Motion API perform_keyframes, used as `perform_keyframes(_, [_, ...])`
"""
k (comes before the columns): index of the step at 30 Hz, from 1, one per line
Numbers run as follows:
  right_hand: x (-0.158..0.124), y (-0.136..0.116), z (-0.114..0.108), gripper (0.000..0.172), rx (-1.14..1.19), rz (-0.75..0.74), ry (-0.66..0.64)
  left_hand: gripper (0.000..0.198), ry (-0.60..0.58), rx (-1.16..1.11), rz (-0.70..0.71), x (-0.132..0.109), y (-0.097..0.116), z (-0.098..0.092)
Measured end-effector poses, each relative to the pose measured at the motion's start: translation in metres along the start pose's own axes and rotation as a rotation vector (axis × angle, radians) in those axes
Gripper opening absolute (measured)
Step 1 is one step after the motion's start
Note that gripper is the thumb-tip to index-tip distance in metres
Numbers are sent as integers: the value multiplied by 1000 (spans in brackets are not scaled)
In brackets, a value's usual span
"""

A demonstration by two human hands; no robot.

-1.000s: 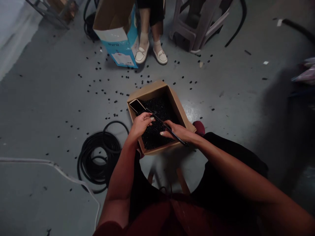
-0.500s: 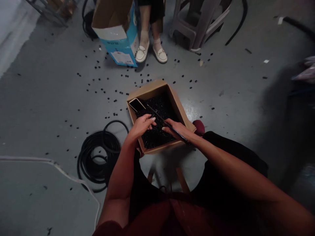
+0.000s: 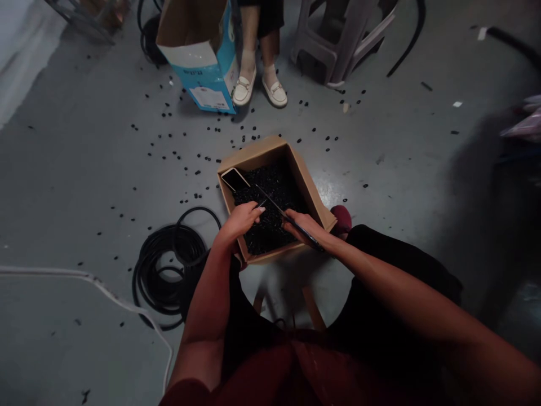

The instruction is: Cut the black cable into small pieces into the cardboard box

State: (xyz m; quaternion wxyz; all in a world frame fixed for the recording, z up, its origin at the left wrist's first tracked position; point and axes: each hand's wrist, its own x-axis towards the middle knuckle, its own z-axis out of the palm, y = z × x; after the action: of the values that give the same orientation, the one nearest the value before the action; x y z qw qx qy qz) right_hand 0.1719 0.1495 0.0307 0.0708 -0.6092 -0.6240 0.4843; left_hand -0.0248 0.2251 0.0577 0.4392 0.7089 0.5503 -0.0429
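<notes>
A brown cardboard box (image 3: pixel 310 192) full of small black pieces (image 3: pixel 276 186) sits on the floor between my knees. A phone (image 3: pixel 235 179) leans in its far left corner. My right hand (image 3: pixel 305 227) grips a thin black rod (image 3: pixel 274 207) that slants up and left over the box. My left hand (image 3: pixel 240 220) pinches at the rod's far end, fingers closed over the black pieces; what it holds is too small to make out.
A coil of black cable (image 3: pixel 169 268) lies left of the box, with a white cord (image 3: pixel 105 296) nearer. Black pieces (image 3: pixel 198 158) are scattered over the grey floor. A person's feet in white shoes (image 3: pixel 258 90), a blue-and-white carton (image 3: pixel 203 62) and plastic stools (image 3: pixel 333 39) stand beyond.
The rod has swung to a steeper slant and its tip pulled back from the phone. My left hand has closed in on the tip.
</notes>
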Motion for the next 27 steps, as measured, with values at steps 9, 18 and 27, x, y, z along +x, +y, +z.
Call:
perform_keyframes(9, [-2,-3,3,10,260,83,-26,29,94,41,6,2,-5,1])
perform_keyframes(18, [2,-8,-7,24,373,74,-65,25,176,-10,15,0,4,-4])
perform_keyframes(27, [-4,-11,-8,37,258,-13,-92,23,165,-43,39,-1,6,-5])
